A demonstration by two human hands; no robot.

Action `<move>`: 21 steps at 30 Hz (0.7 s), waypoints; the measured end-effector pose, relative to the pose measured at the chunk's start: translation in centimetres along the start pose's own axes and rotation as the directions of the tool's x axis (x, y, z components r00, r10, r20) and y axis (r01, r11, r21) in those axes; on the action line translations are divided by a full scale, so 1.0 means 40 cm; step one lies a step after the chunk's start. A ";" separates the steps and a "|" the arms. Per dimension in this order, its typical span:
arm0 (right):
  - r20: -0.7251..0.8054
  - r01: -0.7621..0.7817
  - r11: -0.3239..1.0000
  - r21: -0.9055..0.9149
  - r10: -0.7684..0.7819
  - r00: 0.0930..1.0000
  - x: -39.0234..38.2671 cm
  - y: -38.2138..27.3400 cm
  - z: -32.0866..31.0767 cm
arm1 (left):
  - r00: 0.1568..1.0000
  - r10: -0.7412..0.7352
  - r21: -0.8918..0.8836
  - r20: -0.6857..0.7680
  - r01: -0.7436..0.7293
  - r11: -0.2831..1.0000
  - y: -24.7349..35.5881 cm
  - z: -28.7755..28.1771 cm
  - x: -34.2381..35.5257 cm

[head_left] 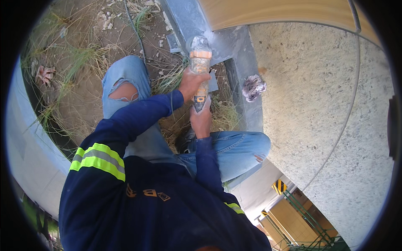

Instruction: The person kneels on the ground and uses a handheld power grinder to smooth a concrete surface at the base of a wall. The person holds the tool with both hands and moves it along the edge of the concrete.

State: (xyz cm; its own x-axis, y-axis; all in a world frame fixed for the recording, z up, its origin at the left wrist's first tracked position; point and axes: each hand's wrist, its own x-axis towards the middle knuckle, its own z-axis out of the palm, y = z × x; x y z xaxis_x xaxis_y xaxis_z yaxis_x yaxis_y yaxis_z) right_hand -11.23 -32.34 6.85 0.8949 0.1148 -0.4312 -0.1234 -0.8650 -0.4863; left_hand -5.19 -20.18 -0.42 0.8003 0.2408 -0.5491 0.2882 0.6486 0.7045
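A dust-coated angle grinder (200, 62) with orange bands points away from me, its front end at the grey stone ledge (248, 54). My left hand (192, 85) is closed around the middle of its body. Behind it, my right hand (201, 120) is wrapped round the dark rear end. Pale dust blurs the ledge around the grinder's head, and I cannot make out the disc. Right of the grinder, a crumpled piece of cloth or paper (253, 88) lies at the ledge's edge.
Dry grass (79, 58), soil and stone chips fill the bed on the left, with a cable (135, 29) across it. A rough pale slab (310, 104) spans the right, crossed by another cable (351, 106). My bent knees (125, 85) flank the grinder. A tan panel (268, 12) stands ahead.
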 end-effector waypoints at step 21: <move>-0.071 0.003 0.998 0.057 0.002 0.997 0.000 0.043 0.030 | 0.999 0.038 0.032 0.020 -0.039 0.999 0.004 0.031 -0.015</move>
State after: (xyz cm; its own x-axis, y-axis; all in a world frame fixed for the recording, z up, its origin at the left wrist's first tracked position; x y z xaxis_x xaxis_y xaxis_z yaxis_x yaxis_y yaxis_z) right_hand -11.96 -33.25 5.12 0.9229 0.0785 -0.3769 -0.1453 -0.8356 -0.5298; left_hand -4.96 -21.12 0.60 0.8209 0.2510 -0.5130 0.2735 0.6157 0.7390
